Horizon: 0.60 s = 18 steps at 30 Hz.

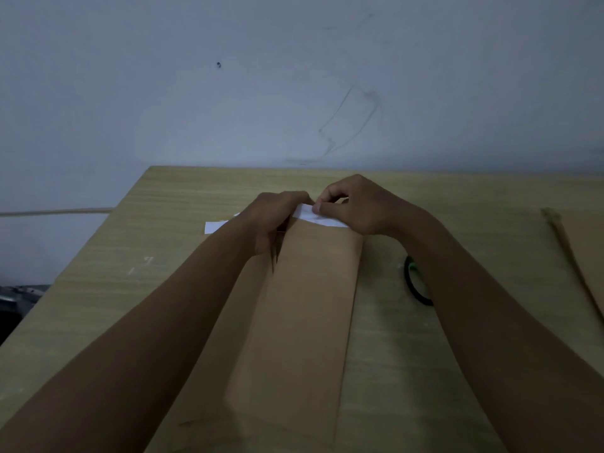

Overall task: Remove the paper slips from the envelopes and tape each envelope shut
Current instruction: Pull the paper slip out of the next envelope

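A long brown envelope lies mid-table, mouth toward the far edge. It looks light and floppy, so the left hand grips its mouth corner. The right hand pinches the thin, tearable paper slip.

Matt brown kraft paper on the envelope, smooth, lightly creased. Thin white paper for the slip at its mouth. Pale wood-grain laminate across the table, smooth, slightly scuffed. Glossy black plastic on the tape roll. Matt painted wall, smudged.
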Each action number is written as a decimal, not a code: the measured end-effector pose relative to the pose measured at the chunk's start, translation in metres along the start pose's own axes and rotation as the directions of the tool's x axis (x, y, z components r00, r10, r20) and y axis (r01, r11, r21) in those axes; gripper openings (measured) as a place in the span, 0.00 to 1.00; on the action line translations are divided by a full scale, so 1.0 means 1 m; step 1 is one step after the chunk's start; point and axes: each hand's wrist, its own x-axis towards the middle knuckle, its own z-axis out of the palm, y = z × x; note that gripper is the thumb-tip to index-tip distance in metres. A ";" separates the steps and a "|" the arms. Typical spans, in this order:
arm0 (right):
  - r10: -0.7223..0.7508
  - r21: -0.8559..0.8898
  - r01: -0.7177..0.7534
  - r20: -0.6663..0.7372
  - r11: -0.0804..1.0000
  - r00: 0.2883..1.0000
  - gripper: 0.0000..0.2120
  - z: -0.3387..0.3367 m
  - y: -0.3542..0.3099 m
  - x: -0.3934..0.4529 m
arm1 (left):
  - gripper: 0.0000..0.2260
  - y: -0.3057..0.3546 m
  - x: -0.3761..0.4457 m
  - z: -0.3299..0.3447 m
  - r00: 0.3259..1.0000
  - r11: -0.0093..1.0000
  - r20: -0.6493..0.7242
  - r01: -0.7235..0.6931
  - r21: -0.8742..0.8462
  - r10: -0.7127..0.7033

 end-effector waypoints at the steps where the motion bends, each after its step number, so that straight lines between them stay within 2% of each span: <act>1: 0.024 0.004 -0.024 0.033 1.000 0.999 0.06 -0.003 -0.001 0.003 | 0.08 0.002 0.004 0.000 1.000 1.000 0.000 0.009 0.011 -0.009; 4: 0.099 -0.077 -0.091 0.114 0.993 0.988 0.10 -0.011 -0.005 0.007 | 0.08 0.008 0.008 0.005 1.000 0.999 -0.003 0.015 0.047 -0.015; 7: 0.117 -0.091 -0.110 0.075 0.990 0.990 0.07 -0.016 -0.009 0.009 | 0.18 0.012 0.006 0.009 1.000 0.998 -0.010 -0.009 0.060 0.010; 11: 0.093 -0.011 -0.093 -0.006 0.996 0.996 0.04 -0.015 -0.017 -0.004 | 0.07 0.012 -0.007 0.012 0.996 0.996 -0.033 -0.081 -0.029 0.080; 18: 0.134 -0.089 -0.133 -0.001 0.987 0.991 0.09 -0.019 -0.038 -0.050 | 0.09 0.006 -0.051 0.022 0.991 0.991 -0.027 -0.132 0.017 0.132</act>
